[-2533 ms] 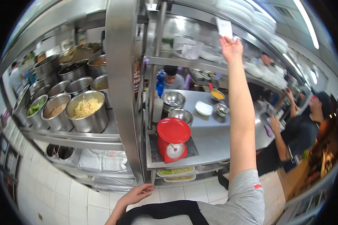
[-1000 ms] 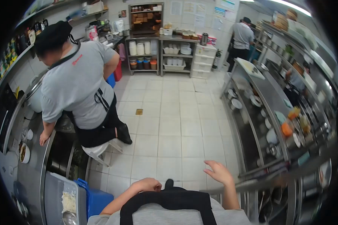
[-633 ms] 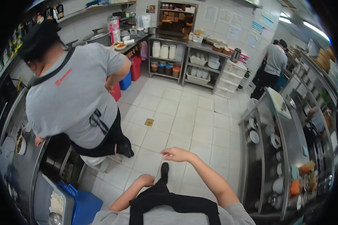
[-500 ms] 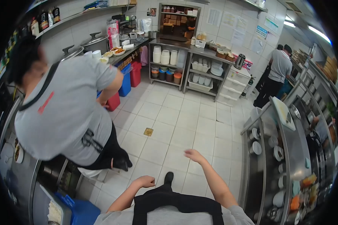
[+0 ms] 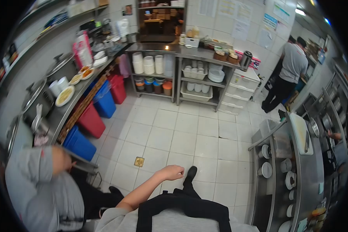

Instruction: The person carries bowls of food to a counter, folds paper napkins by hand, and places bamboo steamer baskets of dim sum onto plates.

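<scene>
My left hand (image 5: pixel 173 172) hangs out in front of my body above the tiled floor (image 5: pixel 162 139). Its fingers are curled in loosely, and nothing shows in them. It touches nothing; the closest thing is my black shoe (image 5: pixel 190 176) on the floor below. My right hand is out of view. Black straps (image 5: pixel 181 201) cross the front of my grey shirt.
A co-worker in grey (image 5: pixel 46 185) stands close on my left, beside a counter with plates of food (image 5: pixel 65 96) and pots. Blue and red bins (image 5: pixel 91 118) stand under it. Ahead are steel shelves (image 5: pixel 178 77); a steel counter (image 5: pixel 305 174) runs along my right. Another person (image 5: pixel 292 69) stands farther back.
My left hand has swung forward and to the right, and my right hand has left the view. I have moved forward; the near co-worker now appears lower at the left.
</scene>
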